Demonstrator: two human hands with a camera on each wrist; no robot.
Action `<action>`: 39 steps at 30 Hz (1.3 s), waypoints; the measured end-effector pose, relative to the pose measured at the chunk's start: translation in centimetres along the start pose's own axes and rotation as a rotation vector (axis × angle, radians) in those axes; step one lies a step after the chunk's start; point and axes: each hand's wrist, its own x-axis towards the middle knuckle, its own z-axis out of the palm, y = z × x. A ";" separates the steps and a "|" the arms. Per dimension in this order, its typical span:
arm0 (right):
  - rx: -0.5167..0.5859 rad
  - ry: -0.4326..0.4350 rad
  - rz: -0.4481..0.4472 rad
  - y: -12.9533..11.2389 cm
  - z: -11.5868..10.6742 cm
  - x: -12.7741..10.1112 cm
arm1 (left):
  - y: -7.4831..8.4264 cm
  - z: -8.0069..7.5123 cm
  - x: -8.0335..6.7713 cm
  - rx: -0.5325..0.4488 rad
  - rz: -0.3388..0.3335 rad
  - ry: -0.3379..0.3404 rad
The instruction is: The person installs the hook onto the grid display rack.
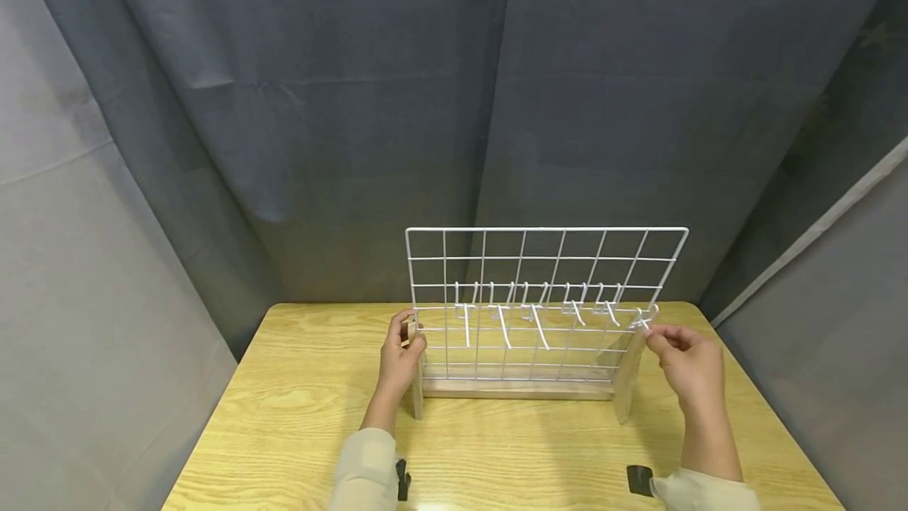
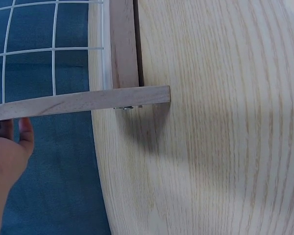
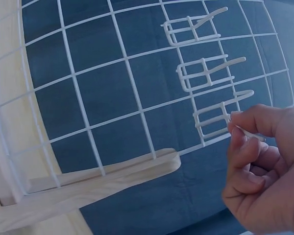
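Observation:
A white wire grid panel stands upright in a wooden frame on the table. My left hand grips the frame's left wooden upright, with the thumb on the near side; the fingers are partly hidden behind it. At the panel's right edge, my right hand pinches the prong of a white wire hook between thumb and forefinger. That hook lies against the grid wires. Several similar hooks hang in a row along the grid to its left, their prongs pointing toward me.
The frame's wooden base bar rests on the yellow wood-grain table. A dark grey curtain hangs behind the table, and light grey panels flank it. Small black clips sit near both sleeves.

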 end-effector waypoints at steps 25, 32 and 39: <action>-0.216 0.075 -0.060 -3.3 -0.4 2.2 | 0.1 0.0 0.2 0.000 -0.008 0.022; -0.293 0.047 -0.030 -3.0 -0.6 2.2 | 0.0 0.1 -0.2 0.011 -0.022 0.005; -0.298 0.061 -0.098 -2.9 -0.1 2.1 | 0.1 0.1 -0.3 0.023 -0.016 0.010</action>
